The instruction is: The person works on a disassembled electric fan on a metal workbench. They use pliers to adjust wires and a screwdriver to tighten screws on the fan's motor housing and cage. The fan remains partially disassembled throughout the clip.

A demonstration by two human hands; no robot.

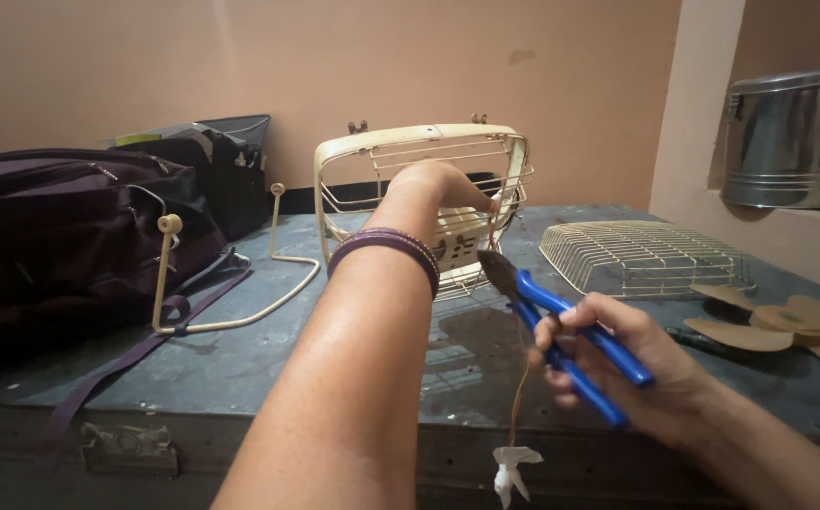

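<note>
My left hand [440,185] reaches into the cream wire cage of a small fan body [421,144] that stands upright on a grey metal trunk top [268,349]. Its fingers pinch a thin brown wire [520,397] near the fan's motor housing. The wire hangs down past the trunk's front edge to a white plug piece [512,469]. Purple bangles [386,246] circle that wrist. My right hand [618,368] grips blue-handled pliers [561,326]. Their dark jaws point up-left, close to the wire just below my left hand.
A loose cream wire fan guard [641,255] lies to the right, with tan fan blades [788,331] beyond it. A bent cream stand frame [212,274] rests left of the fan beside a dark purple bag [60,236]. A steel container [793,137] sits on a ledge at far right.
</note>
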